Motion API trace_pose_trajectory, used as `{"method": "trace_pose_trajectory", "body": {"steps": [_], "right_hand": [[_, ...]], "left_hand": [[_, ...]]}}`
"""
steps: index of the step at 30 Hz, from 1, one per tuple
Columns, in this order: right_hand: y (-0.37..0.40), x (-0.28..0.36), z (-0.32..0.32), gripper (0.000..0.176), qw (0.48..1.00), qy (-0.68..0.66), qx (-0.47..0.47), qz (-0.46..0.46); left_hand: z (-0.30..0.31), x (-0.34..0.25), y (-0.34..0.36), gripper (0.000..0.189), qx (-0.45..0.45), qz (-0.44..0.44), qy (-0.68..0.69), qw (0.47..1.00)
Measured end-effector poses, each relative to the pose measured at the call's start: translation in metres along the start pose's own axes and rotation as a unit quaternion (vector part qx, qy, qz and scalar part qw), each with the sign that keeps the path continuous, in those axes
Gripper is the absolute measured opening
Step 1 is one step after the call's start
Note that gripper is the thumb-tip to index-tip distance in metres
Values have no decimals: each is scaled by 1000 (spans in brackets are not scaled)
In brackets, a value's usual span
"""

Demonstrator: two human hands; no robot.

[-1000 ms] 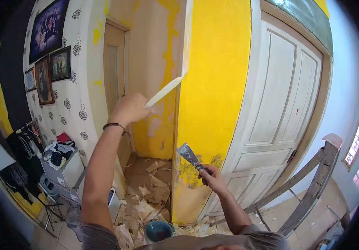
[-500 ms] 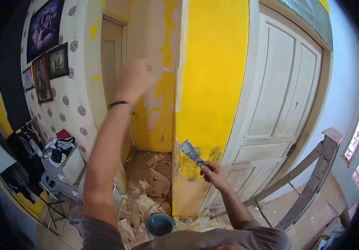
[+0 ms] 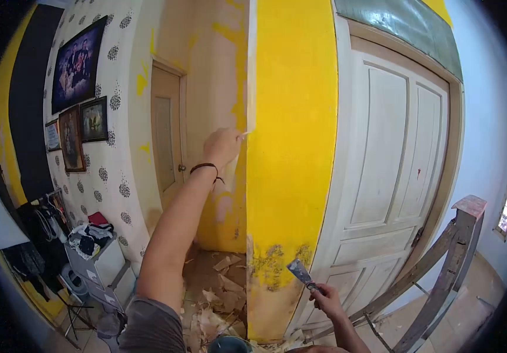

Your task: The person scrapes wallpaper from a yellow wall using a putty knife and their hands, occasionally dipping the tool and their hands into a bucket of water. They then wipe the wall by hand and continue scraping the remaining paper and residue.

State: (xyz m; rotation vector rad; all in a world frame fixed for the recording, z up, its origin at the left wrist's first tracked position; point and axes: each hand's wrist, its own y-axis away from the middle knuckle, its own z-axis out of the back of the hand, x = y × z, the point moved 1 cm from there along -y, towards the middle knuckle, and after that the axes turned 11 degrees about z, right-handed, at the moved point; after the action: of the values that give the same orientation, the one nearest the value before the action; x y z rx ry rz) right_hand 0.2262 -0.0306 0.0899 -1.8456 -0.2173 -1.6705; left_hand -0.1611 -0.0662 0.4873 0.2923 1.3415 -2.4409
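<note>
My left hand, with a dark cord on its wrist, is raised at the corner edge of the yellow wall. Its fingers pinch a small pale strip of wall covering at that edge. Lower down on the right, my right hand grips a putty knife by its handle. The blade, smeared with grey-white residue, points up and left in front of the wall's dark, stained lower patch.
Torn paper scraps litter the floor around a dark bucket. A wooden ladder leans at right before a white door. At left are framed pictures and a grey cabinet topped with clothes.
My left hand has come down relative to the wall and its fingers are at the corner edge. The view has tilted up, and the putty knife is lower against the wall.
</note>
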Motion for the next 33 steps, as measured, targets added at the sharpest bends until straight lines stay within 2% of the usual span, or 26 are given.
{"method": "trace_pose_trajectory", "body": {"steps": [6, 14, 18, 20, 23, 24, 26, 31, 33], "right_hand": [[9, -11, -5, 26, 1000, -14, -1, -21], [11, 1, -25, 29, 999, -7, 28, -40], [11, 1, -31, 31, 999, 1, 23, -45], [12, 1, -33, 32, 999, -5, 23, -45], [10, 0, -36, 33, 999, 6, 29, -39], [9, -1, -37, 28, 999, 2, 33, -33], [9, -1, -40, 23, 999, 0, 35, -24], [7, 0, -44, 24, 998, 30, 46, -36], [5, -2, -45, 24, 998, 21, 52, -28]], "left_hand": [[50, -2, -9, 27, -17, 25, 17, 999], [143, 3, -22, 30, -142, 19, 49, 988], [187, 3, -29, 31, -162, 17, 24, 986], [207, 0, -34, 32, -203, -31, -5, 979], [242, -13, -33, 33, -239, -9, -9, 971], [252, -14, -34, 33, -240, -10, -8, 971], [272, -15, -35, 35, -273, -87, -48, 957], [298, -15, -35, 34, -297, -122, -58, 945], [305, -14, -37, 33, -294, -168, -46, 940]]}}
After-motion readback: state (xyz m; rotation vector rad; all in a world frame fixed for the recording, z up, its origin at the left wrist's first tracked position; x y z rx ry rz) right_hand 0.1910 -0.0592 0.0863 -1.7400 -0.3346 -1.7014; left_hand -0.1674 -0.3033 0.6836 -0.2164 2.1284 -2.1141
